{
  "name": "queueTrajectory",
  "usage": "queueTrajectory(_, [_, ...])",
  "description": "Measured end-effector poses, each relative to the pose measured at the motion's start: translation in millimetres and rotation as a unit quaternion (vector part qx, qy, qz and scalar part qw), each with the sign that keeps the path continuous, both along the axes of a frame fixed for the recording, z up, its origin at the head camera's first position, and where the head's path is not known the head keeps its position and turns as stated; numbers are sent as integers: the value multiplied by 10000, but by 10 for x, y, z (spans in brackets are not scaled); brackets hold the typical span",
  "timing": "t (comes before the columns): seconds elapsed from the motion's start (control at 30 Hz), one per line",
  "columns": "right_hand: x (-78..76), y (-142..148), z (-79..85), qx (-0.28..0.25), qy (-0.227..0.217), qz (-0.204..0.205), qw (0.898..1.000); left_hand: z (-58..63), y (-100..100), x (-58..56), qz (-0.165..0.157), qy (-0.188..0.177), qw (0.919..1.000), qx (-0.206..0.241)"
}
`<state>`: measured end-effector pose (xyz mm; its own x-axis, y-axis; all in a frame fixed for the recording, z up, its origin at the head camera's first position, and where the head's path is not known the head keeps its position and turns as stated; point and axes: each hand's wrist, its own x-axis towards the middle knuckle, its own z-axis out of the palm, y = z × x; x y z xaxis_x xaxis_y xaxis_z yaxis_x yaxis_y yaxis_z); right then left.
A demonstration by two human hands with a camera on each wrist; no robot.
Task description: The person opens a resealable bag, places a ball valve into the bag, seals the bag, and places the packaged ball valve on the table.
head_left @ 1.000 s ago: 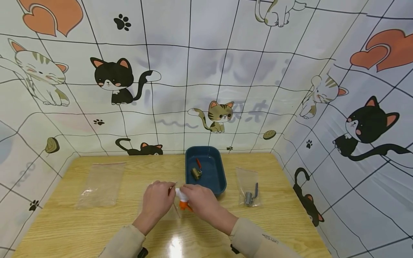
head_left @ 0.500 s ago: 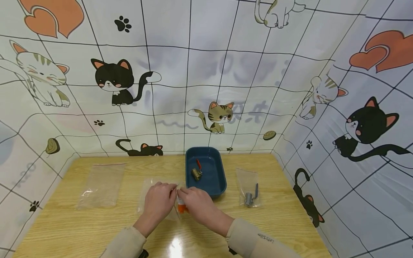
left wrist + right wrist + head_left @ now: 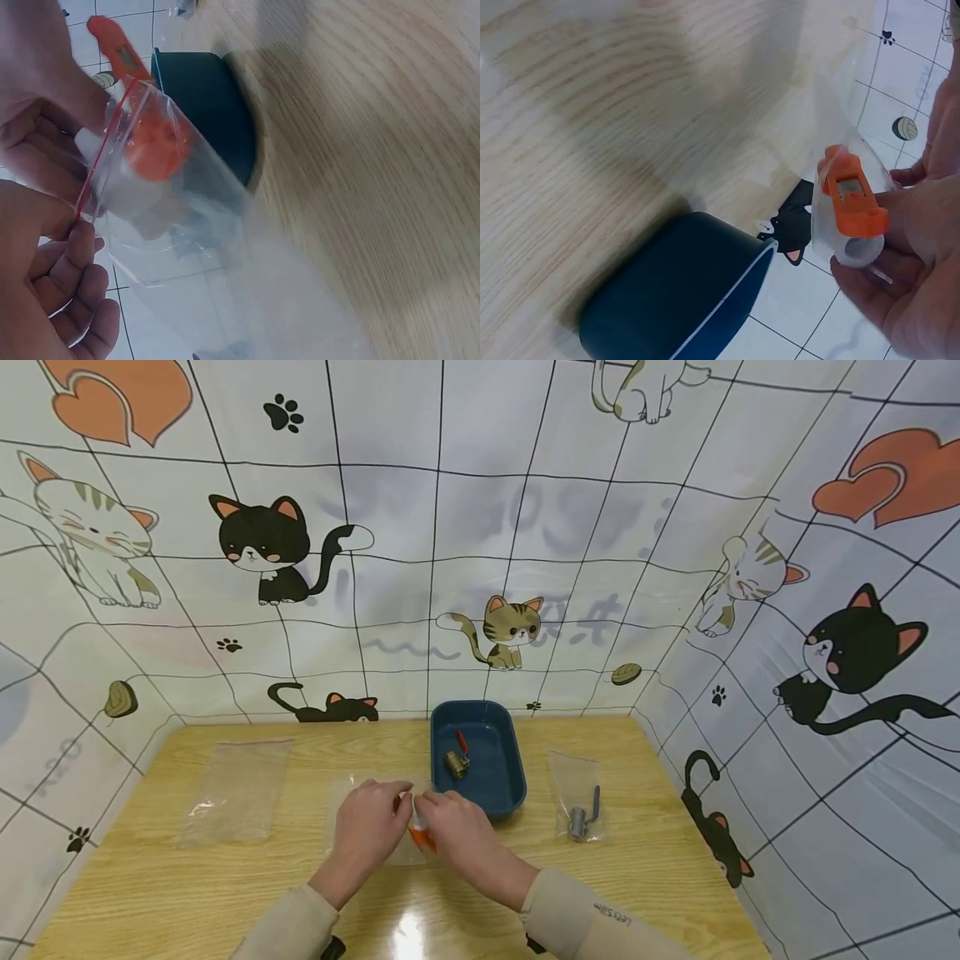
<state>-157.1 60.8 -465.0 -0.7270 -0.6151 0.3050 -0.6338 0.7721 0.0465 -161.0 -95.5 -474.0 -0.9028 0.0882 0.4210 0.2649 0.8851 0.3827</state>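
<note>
My left hand point(image 3: 371, 822) pinches the edge of a clear zip bag point(image 3: 202, 262) by its red strip, above the table's middle. With its thumb and fingers, my right hand point(image 3: 922, 255) holds a white plastic ball valve point(image 3: 859, 251) with an orange handle point(image 3: 855, 199). In the left wrist view the orange hub point(image 3: 157, 146) shows through the clear plastic near the bag's mouth, while the handle's end sticks out past the red strip. How much of the valve is inside the bag I cannot tell. The two hands nearly touch.
A blue tray point(image 3: 513, 760) just beyond my right hand holds a brass valve point(image 3: 456, 765) with a red lever. At the right lies a bagged grey valve point(image 3: 577, 822). A flat clear bag point(image 3: 236, 793) lies at the left. Cat-print sheeting point(image 3: 405, 527) walls the table.
The right hand has drawn slightly closer to the left one. The orange-handled valve has tilted and shifted between the hands, and less of its white body shows in the head view.
</note>
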Motion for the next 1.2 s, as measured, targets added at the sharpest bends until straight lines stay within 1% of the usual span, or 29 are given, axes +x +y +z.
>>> queueTrajectory(0.17, [-9, 15, -42, 223, -96, 406, 9989, 17, -13, -7, -28, -165, 9998, 59])
queueTrajectory(0.27, [-23, 17, -77, 292, 17, 519, 9982, 10, -13, -2, -26, -198, 9998, 86])
queueTrajectory(0.37, [-37, 16, -109, 229, 284, 460, 9983, 8, -5, 4, -29, -155, 9998, 96])
queueTrajectory(0.5, [-56, 2, -126, 19, 502, 172, 9986, -2, 11, 13, -51, -75, 10000, 35])
queueTrajectory(0.57, [-64, -5, -129, -122, 402, 76, 9991, -6, 20, 17, -57, -40, 10000, 9])
queueTrajectory(0.63, [-67, -11, -125, -256, 205, 81, 9994, -15, 25, 18, -50, -23, 10000, 12])
queueTrajectory(0.73, [-59, -4, -126, -416, -80, 239, 9988, -19, 29, 20, -38, 21, 10000, 63])
queueTrajectory(0.8, [-53, 5, -133, -444, -177, 377, 9981, -20, 29, 20, -44, 63, 9999, 93])
queueTrajectory(0.97, [-60, 8, -177, -345, -199, 608, 9974, -11, 34, 23, -49, 105, 9998, 159])
queueTrajectory(1.2, [-87, -21, -218, -298, -284, 476, 9980, 5, 40, 14, 15, 58, 9997, 220])
